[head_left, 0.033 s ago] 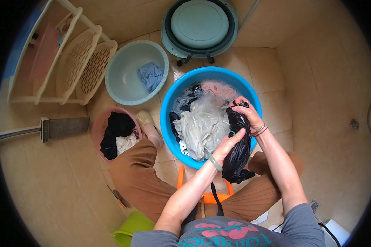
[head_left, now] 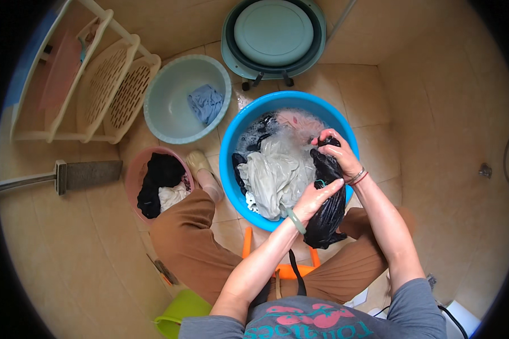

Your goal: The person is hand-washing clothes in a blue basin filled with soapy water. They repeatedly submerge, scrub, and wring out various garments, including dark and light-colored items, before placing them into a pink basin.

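**Head view: black garment held over the blue basin rim, nothing shifted**

Head view matches the earlier frame; I read no change, so the scrubbing looks mid-step. Blue basin (head_left: 232, 164) of suds sits just beyond both hands, with a pale grey cloth (head_left: 274, 175) left of them. My right hand (head_left: 336, 152) is clenched on the top of the black garment (head_left: 328, 209); left hand (head_left: 316, 198) grips its middle, the tail hanging outside the rim.
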